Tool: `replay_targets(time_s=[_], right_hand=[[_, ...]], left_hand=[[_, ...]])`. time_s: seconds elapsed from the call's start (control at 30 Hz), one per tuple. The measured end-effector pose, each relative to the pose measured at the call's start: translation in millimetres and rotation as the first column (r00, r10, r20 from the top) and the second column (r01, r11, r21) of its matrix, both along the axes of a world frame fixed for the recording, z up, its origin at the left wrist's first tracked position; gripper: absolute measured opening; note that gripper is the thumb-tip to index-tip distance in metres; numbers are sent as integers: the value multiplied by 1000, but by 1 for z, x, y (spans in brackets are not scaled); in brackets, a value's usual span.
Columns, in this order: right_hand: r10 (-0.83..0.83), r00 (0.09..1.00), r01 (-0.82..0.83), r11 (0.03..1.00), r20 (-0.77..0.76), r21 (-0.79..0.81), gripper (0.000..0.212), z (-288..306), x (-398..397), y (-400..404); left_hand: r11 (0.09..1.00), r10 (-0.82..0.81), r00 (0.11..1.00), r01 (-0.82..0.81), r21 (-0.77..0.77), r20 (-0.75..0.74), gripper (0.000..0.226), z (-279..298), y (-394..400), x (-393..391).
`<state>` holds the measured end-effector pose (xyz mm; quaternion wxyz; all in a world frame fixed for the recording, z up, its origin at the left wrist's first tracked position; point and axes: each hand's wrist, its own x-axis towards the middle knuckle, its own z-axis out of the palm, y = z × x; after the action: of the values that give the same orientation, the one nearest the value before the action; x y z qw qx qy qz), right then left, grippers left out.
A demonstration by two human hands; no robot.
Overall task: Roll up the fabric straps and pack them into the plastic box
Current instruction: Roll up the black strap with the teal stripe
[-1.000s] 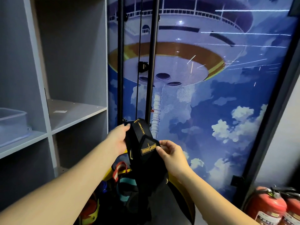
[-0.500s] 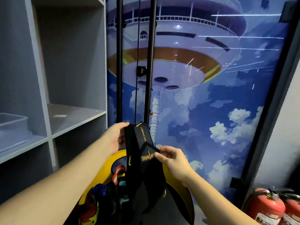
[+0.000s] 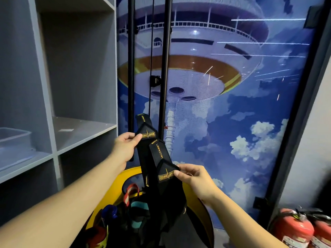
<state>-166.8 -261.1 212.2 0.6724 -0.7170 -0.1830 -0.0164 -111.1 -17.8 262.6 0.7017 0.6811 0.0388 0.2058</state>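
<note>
Two black fabric straps with yellow lettering hang in front of me. My left hand [image 3: 125,147] pinches the upper strap [image 3: 146,129] at its pointed patch. Lower and to the right, my right hand [image 3: 194,178] pinches the second strap [image 3: 160,158] by its patch. Both straps trail down unrolled, their lower ends lost in the dark clutter below. A clear plastic box [image 3: 13,142] sits on the shelf at the far left, well away from both hands.
A grey shelving unit [image 3: 80,129] fills the left side. Black poles [image 3: 164,72] stand before a blue poster. A yellow bin [image 3: 202,203] with coloured gear is below the hands. Two red fire extinguishers [image 3: 295,228] stand at the bottom right.
The two strap ends, held together before, have been pulled apart: my left hand has lifted one end up, while my right hand keeps the other lower down.
</note>
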Motion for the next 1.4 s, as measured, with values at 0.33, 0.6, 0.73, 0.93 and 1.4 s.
replay_targets(time_s=[0.33, 0.6, 0.73, 0.93, 1.4], right_hand=[[4, 1000, 0, 986, -23, 164, 16, 8, -4, 5], [-63, 997, 58, 988, 34, 145, 14, 6, -3, 17], [-111, 993, 107, 990, 43, 97, 12, 2, -1, 19], [-145, 987, 143, 989, 72, 30, 9, -2, -2, 21], [-162, 986, 154, 976, 39, 157, 17, 5, -7, 5]], left_hand=[[974, 198, 978, -205, -96, -71, 27, -12, -5, 21], [941, 276, 951, -297, -163, -140, 14, -10, 0, 23], [929, 294, 939, -325, -179, -179, 12, -12, 2, 24], [911, 312, 926, -355, -210, -213, 17, -16, 1, 24], [933, 275, 936, -315, -173, -219, 21, -21, 19, 1]])
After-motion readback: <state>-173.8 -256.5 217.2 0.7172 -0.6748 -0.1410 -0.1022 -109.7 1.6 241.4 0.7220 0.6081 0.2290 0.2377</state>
